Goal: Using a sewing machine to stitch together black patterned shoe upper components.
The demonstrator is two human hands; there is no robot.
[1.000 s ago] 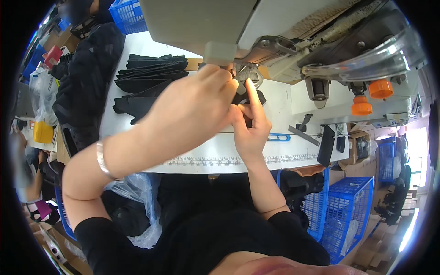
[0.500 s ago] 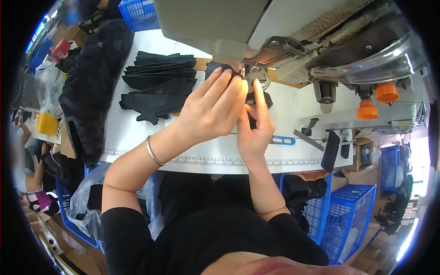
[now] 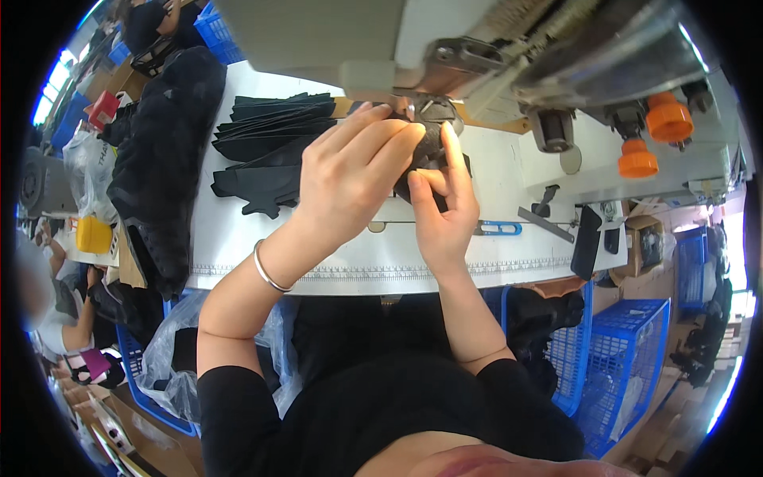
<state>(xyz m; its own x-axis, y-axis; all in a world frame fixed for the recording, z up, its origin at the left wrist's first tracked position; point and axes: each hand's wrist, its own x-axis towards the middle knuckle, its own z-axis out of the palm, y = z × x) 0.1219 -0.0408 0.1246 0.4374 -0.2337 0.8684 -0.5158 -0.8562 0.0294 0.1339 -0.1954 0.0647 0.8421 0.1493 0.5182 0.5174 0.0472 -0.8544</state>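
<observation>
Black, matt and soft-looking, the small piece point(image 3: 430, 149) lies under the sewing machine point(image 3: 318, 40), toward the far edge of the tabletop point(image 3: 509, 183) and well apart from the near edge with its printed ruler point(image 3: 381, 272). The left hand point(image 3: 350, 171) reaches over it from the left, fingers side by side and stretched out; its thumb is hidden, so I cannot tell whether it grips or only presses. The right hand point(image 3: 447, 219) has its index finger extended along the piece and its thumb apart from that finger, near the curled ones; whether these pinch the material I cannot tell.

To guide it well, I would press lightly and evenly, holding the material flat so no edge folds under. Fingertips seem best set to the sides of the stitching point, never in line with the needle, which is hidden here. Small turns shared by both hands should follow a curve better than one hard pull, and tugging could stretch the piece.

Its surface looks plain and dark, with little sheen even in the machine's warm light; its outline is mostly covered by fingers. Left of it, toward the tabletop's left edge, similar black pieces point(image 3: 270, 131) lie in an overlapping, fanned pile
</observation>
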